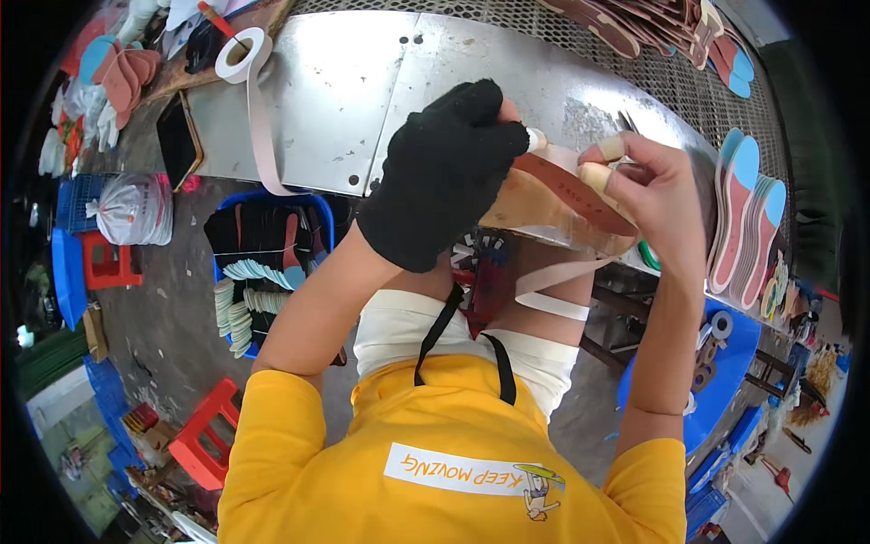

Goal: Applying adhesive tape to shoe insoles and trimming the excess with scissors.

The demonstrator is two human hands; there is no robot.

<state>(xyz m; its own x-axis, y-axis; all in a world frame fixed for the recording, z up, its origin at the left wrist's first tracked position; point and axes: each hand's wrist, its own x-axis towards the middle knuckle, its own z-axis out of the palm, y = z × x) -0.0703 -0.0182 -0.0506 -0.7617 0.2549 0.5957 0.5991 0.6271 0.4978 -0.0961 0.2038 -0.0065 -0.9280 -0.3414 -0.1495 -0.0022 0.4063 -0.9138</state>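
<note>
My left hand [453, 172], in a black fingerless glove, is closed at the left end of a reddish-brown insole board [575, 193]. Pale wrapping covers a fingertip there; the glove hides most of its grip. On the board's right side, my right hand [648, 181] is bare with pale wraps on thumb and finger, its bent fingers gripping the far edge. A pale tape strip [564, 159] runs along that edge between both hands. Beneath the board is a worn tan block [521, 207]. Another length of pale tape [557, 275] dangles below the board, over my legs.
A tape roll [243, 56] trails its tail over the metal table [317, 91], near a phone [179, 140]. Stacked blue-and-pink insoles [748, 218] line the right; brown boards [625, 23] lie at the back. A blue crate [328, 218] and red stool [204, 435] stand below.
</note>
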